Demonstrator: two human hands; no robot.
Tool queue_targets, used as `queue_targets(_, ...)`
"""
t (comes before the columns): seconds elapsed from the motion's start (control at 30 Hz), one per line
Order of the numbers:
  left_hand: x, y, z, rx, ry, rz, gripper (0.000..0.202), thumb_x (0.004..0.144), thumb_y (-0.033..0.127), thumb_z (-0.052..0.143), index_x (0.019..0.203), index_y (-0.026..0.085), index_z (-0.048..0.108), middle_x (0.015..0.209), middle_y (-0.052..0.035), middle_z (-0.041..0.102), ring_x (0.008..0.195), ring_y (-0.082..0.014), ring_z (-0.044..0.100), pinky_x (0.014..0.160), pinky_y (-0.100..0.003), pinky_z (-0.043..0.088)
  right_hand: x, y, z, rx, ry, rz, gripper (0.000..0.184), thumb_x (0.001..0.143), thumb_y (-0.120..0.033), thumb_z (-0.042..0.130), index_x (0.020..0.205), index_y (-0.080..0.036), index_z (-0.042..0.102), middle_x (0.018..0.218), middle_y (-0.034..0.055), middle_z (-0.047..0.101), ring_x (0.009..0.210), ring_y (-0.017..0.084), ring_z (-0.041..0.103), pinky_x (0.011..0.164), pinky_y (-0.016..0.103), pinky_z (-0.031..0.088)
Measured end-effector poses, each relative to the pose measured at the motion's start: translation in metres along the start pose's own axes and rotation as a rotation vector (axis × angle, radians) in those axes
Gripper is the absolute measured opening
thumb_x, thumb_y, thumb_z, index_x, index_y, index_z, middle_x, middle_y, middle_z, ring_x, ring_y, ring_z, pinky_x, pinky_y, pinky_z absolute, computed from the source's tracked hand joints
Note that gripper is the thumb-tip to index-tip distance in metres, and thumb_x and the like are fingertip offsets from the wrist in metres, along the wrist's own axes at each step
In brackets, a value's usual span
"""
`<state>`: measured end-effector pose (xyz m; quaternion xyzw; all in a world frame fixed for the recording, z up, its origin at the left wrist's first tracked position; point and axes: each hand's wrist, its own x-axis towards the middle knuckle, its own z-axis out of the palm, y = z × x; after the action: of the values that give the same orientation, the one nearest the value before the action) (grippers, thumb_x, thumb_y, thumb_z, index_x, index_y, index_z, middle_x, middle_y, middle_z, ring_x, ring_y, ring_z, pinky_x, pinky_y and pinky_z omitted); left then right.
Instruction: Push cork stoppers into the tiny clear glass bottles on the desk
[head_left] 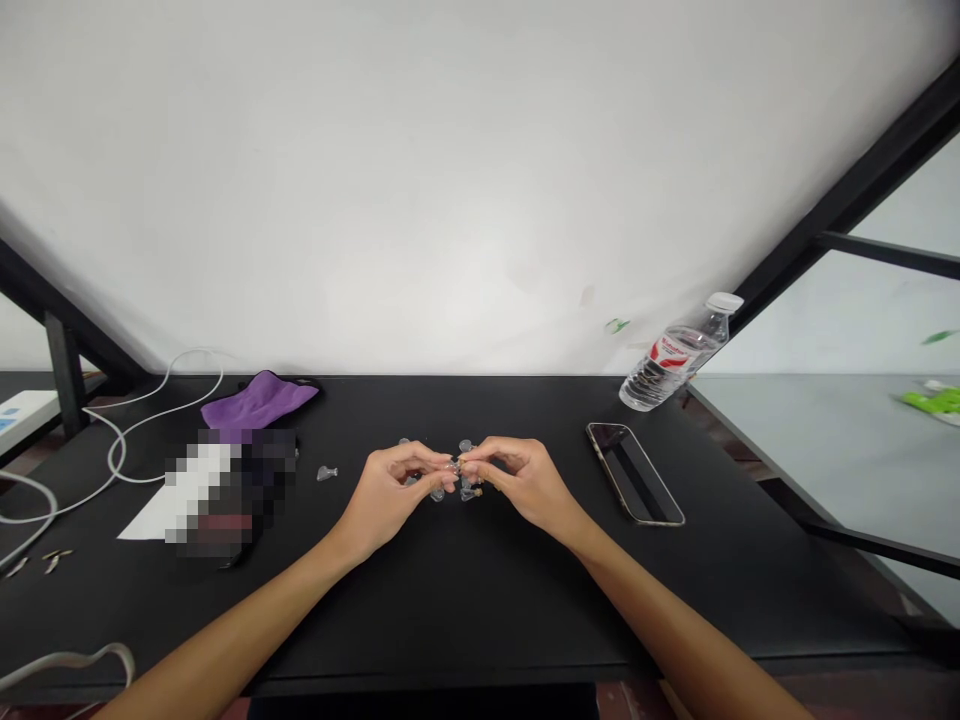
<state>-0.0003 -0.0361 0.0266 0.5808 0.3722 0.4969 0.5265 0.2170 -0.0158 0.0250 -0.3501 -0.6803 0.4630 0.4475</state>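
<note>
Both hands meet over the middle of a black table (465, 600). My left hand (394, 490) and my right hand (521, 478) have their fingertips pinched together on a tiny clear glass vial (455, 466) held between them. Several more small clear vials (469, 492) lie on the table right under and behind the fingers. One further vial (326, 472) lies alone to the left of my left hand.
A phone (634, 472) lies face up to the right. A plastic water bottle (679, 352) lies tilted at the back right. At the left are a purple cloth (257, 399), a blurred-out object (225, 490), and white cables (112, 450). A grey table (840, 450) adjoins on the right.
</note>
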Motion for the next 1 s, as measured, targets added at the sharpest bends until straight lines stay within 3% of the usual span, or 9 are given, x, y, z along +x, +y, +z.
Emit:
queue_targets(0.1,0.000,0.000,0.000,0.019,0.012,0.004,0.017,0.085,0.031,0.083,0.087,0.015,0.076,0.092,-0.0074,0.078,0.076,-0.0191,0.075,0.073,-0.032,0.061,0.000,0.001,0.000,0.025,-0.009,0.015,0.021,0.090,-0.040,0.077,0.094,-0.019,0.081,0.084,0.0051,0.077,0.079,0.020,0.071,0.072,0.031,0.055)
queue_targets(0.3,0.002,0.001,0.001,-0.018,-0.015,-0.030,0.020,0.086,0.031,0.082,0.093,0.014,0.074,0.082,-0.0068,0.078,0.076,-0.0201,0.076,0.072,-0.030,0.060,0.000,-0.003,0.001,0.026,-0.028,0.024,0.022,0.089,-0.039,0.079,0.100,-0.020,0.078,0.088,0.0044,0.076,0.082,0.020,0.070,0.076,0.032,0.055)
queue_targets(0.5,0.003,0.000,0.001,0.017,-0.087,-0.054,0.022,0.090,0.034,0.077,0.103,0.017,0.073,0.090,-0.0076,0.080,0.085,-0.0215,0.077,0.075,-0.031,0.060,0.002,-0.008,-0.001,-0.060,-0.056,-0.021,0.020,0.090,-0.037,0.077,0.100,-0.021,0.076,0.082,0.0019,0.070,0.074,0.017,0.063,0.072,0.031,0.052)
queue_targets(0.6,0.004,0.001,-0.003,0.226,-0.089,0.032,0.023,0.092,0.032,0.074,0.112,0.020,0.073,0.102,-0.0066,0.078,0.093,-0.0209,0.074,0.085,-0.033,0.059,0.004,-0.011,-0.008,-0.129,-0.021,-0.052,0.018,0.093,-0.037,0.074,0.100,-0.020,0.075,0.086,0.0034,0.068,0.079,0.018,0.063,0.074,0.032,0.052)
queue_targets(0.77,0.005,0.000,-0.015,0.702,-0.103,0.315,0.018,0.101,0.024,0.061,0.117,0.024,0.069,0.111,-0.0060,0.068,0.103,-0.0202,0.064,0.093,-0.036,0.052,0.007,-0.010,-0.027,-0.437,-0.005,-0.140,0.010,0.098,-0.026,0.065,0.100,-0.022,0.074,0.095,0.0048,0.070,0.086,0.020,0.064,0.081,0.033,0.050)
queue_targets(0.87,0.006,-0.003,-0.020,0.852,-0.167,0.344,0.015,0.103,0.023,0.058,0.115,0.023,0.067,0.110,-0.0058,0.064,0.105,-0.0209,0.061,0.096,-0.038,0.049,0.008,-0.002,-0.035,-0.568,-0.037,-0.126,0.012,0.098,-0.022,0.063,0.102,-0.023,0.074,0.101,0.0047,0.072,0.093,0.020,0.066,0.085,0.034,0.050)
queue_targets(1.0,0.007,-0.003,-0.024,0.979,-0.275,0.329,0.011,0.101,0.026,0.062,0.110,0.023,0.067,0.110,-0.0054,0.061,0.102,-0.0217,0.059,0.097,-0.039,0.047,0.009,0.009,-0.040,-0.598,-0.082,-0.026,0.014,0.096,-0.024,0.063,0.103,-0.024,0.076,0.098,0.0037,0.075,0.087,0.019,0.068,0.079,0.031,0.052)
